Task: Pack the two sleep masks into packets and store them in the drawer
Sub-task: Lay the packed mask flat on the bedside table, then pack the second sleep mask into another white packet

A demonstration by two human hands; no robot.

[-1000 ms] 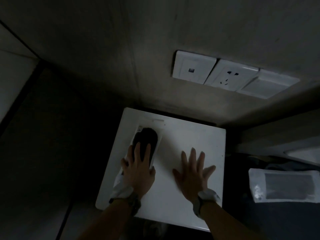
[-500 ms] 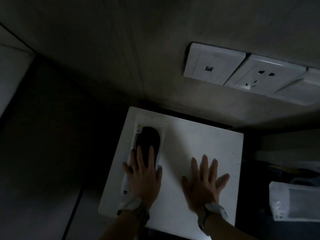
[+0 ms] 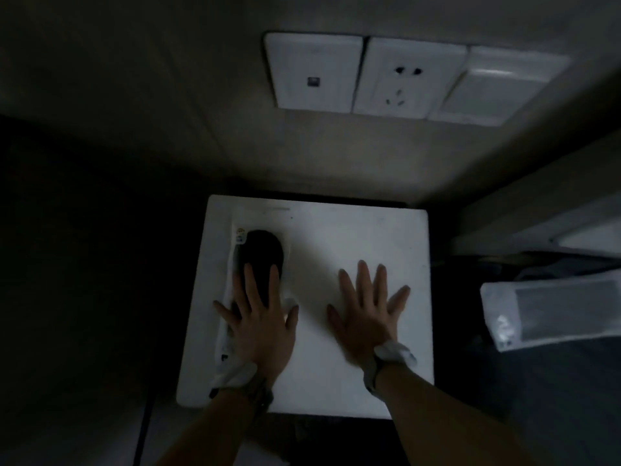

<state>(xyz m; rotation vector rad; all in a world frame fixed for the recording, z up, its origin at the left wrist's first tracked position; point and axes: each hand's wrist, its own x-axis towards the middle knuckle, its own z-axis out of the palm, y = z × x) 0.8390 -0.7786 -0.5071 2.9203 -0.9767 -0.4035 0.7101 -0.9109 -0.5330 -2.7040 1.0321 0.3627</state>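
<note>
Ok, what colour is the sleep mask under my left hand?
Black. The sleep mask, inside a clear packet, shows best in the head view, against the white table.

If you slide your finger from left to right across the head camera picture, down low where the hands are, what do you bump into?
Clear plastic packet with the black sleep mask under the flat left hand → flat right hand on the white square tabletop → second clear packet holding a grey mask.

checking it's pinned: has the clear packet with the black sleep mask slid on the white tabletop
No: the clear packet with the black sleep mask sits at the white tabletop's same left edge.
</note>
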